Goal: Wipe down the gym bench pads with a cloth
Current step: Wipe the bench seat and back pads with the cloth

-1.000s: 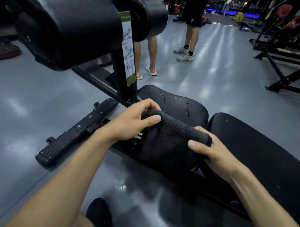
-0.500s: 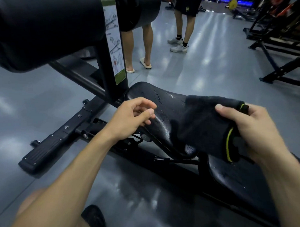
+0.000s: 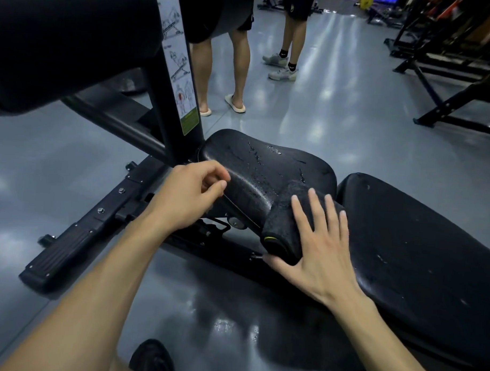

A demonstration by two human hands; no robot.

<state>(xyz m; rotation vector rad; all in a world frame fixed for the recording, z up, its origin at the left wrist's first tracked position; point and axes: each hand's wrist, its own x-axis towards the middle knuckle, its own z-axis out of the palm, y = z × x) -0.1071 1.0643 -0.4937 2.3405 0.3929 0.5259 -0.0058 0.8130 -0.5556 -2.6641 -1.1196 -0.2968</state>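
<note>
A dark folded cloth (image 3: 281, 228) with a thin yellow trim lies over the near right edge of the black seat pad (image 3: 264, 163), which is cracked and wet with droplets. My right hand (image 3: 316, 243) presses flat on the cloth, fingers straight and spread, thumb below its lower end. My left hand (image 3: 190, 194) hovers by the seat pad's left edge with fingers loosely curled, holding nothing. The long black back pad (image 3: 419, 247) stretches away to the right, scuffed in spots.
Big black roller pads (image 3: 63, 40) hang above on a black post with an instruction sticker (image 3: 181, 80). The bench's base bar (image 3: 78, 235) lies on the grey floor at left. Two people's legs (image 3: 242, 60) stand beyond the seat. Black racks (image 3: 450, 67) fill the far right.
My right hand has brought the cloth down from the air onto the seat pad's edge and flattened over it. My left hand stays beside the pad, empty since letting the cloth go.
</note>
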